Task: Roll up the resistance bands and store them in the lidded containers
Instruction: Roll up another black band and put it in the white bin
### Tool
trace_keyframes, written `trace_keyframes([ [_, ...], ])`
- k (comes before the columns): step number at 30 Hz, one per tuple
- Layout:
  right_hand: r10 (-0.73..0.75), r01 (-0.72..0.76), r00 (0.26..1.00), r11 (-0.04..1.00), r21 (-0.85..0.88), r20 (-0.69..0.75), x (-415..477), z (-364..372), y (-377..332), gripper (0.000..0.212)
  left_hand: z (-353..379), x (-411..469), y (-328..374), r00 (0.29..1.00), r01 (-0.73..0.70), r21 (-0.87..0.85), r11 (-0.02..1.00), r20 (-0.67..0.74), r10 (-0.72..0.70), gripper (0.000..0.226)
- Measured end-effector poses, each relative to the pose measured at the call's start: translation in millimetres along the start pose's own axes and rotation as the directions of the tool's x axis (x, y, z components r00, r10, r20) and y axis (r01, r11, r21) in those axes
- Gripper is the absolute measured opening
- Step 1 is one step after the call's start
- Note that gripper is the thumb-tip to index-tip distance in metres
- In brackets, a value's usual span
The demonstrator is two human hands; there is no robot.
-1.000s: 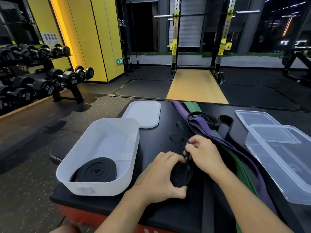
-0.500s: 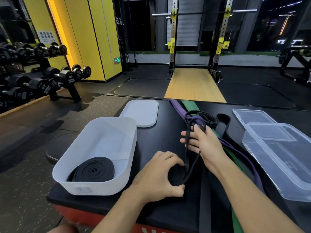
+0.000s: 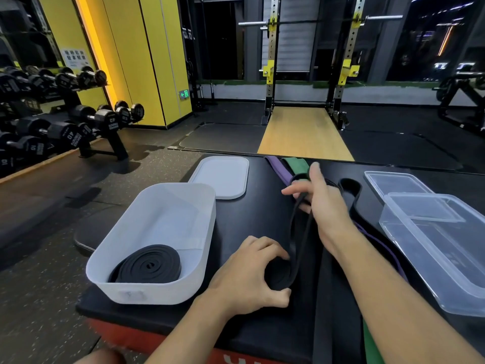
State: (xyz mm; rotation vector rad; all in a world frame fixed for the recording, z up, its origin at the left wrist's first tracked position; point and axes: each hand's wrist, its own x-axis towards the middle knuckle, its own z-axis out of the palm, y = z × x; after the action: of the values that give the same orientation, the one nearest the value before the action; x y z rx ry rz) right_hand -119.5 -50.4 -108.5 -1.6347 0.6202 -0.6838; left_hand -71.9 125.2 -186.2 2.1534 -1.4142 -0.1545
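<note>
My left hand pinches a partly rolled black band coil on the black padded box. The band's loose loop rises from the coil to my right hand, which holds it stretched away from me. A finished black roll lies in the white container at the left. Its white lid rests behind it. A purple band, a green band and a wider black band lie under and beyond my right arm.
A clear plastic container stands at the right with its clear lid behind it. A dumbbell rack fills the left side. A squat rack and wooden platform lie ahead. The box's red front edge is near me.
My right hand moved away from the coil toward the far side, drawing the band's loose loop out taut. My left hand stayed on the coil.
</note>
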Motion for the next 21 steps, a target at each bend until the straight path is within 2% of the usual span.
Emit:
trace_keyframes([
  [3,-0.036,0.032,0.996,0.999,-0.042,-0.082,2.4,0.6,-19.6,0.064,-0.6,-0.2,-0.1,1.0,0.003,-0.008,1.0,0.004,-0.003,0.052],
  [5,-0.136,0.129,0.988,0.986,-0.104,-0.066,2.8,1.5,-26.7,0.042,-1.0,-0.2,-0.4,1.0,0.002,-0.006,1.0,0.005,-0.002,0.053],
  [7,-0.214,0.213,0.977,0.964,-0.158,0.012,3.7,4.1,-33.0,0.016,-0.9,-0.5,-0.2,1.0,0.001,-0.003,1.0,0.003,-0.001,0.053],
  [8,-0.235,0.238,0.971,0.96,-0.145,0.035,3.1,4.3,-36.6,0.01,-0.7,-0.8,0.0,1.0,0.003,-0.006,1.0,0.001,-0.002,0.053],
  [10,-0.272,0.273,0.962,0.96,-0.063,0.023,3.9,3.0,-46.7,0.021,-1.0,-0.9,0.4,1.0,0.003,-0.011,1.0,-0.003,-0.003,0.052],
  [12,-0.291,0.294,0.956,0.954,-0.068,0.04,-0.1,0.7,-61.9,0.028,-0.9,-0.9,-0.1,1.0,0.004,-0.014,1.0,-0.01,-0.005,0.052],
  [15,-0.198,0.244,0.949,0.954,-0.172,0.246,-8.5,-2.4,-73.5,0.024,0.1,-0.9,-0.1,1.0,0.003,-0.012,1.0,-0.012,-0.003,0.053],
  [18,-0.022,0.204,0.918,0.884,-0.421,0.396,-11.7,-6.9,-69.2,0.038,0.1,-1.2,0.1,1.0,0.004,-0.015,1.0,-0.008,-0.005,0.054],
  [21,0.04,0.218,0.934,0.725,-0.654,0.356,-7.2,-9.8,-65.0,0.036,-0.2,-0.7,-0.8,1.0,0.007,-0.011,1.0,-0.01,-0.007,0.055],
])
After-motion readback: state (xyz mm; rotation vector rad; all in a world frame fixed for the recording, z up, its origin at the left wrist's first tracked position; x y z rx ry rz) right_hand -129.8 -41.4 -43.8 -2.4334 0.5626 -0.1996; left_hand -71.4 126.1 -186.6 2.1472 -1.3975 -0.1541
